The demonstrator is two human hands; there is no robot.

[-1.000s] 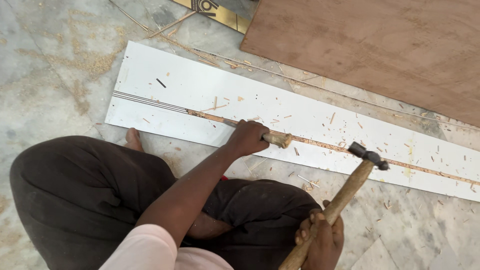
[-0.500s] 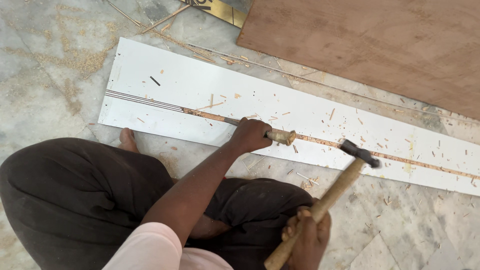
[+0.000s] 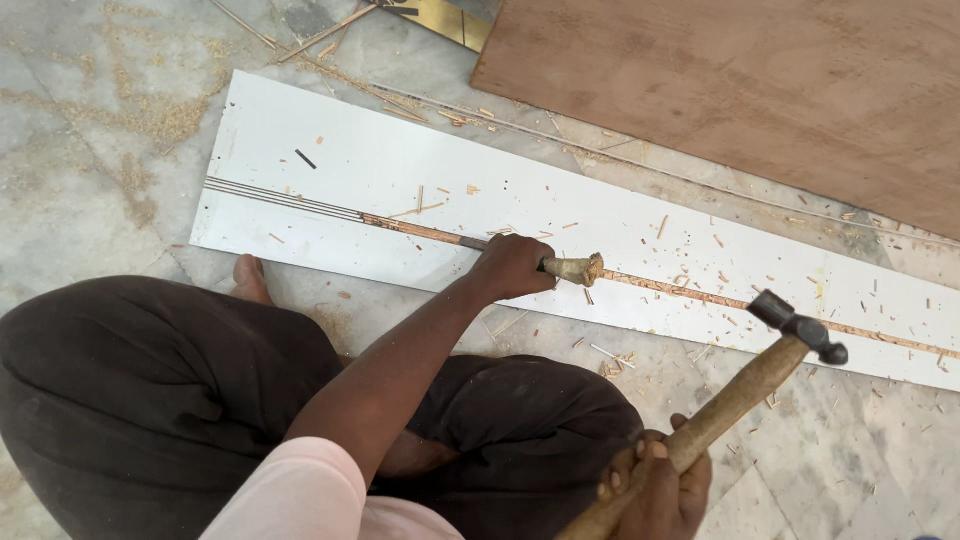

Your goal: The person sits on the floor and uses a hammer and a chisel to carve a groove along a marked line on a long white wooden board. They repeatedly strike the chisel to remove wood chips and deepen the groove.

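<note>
While the left hand (image 3: pixel 512 268) grips a chisel (image 3: pixel 560 267) laid low along the long white board (image 3: pixel 330 170), its frayed wooden butt pointing right, the right hand (image 3: pixel 655 490) is wrapped around the wooden handle of a hammer (image 3: pixel 745 385) whose dark head hangs just off the board's near edge, apart from the chisel. Right of the chisel, the groove (image 3: pixel 700 292) shows rough brown wood with chips strewn beside it, so that stretch looks cut; left of the hand a short brown run gives way to clean dark lines, which I judge still uncut. A brown plywood sheet (image 3: pixel 760 90) lies beyond on the marble floor (image 3: pixel 90 120).
</note>
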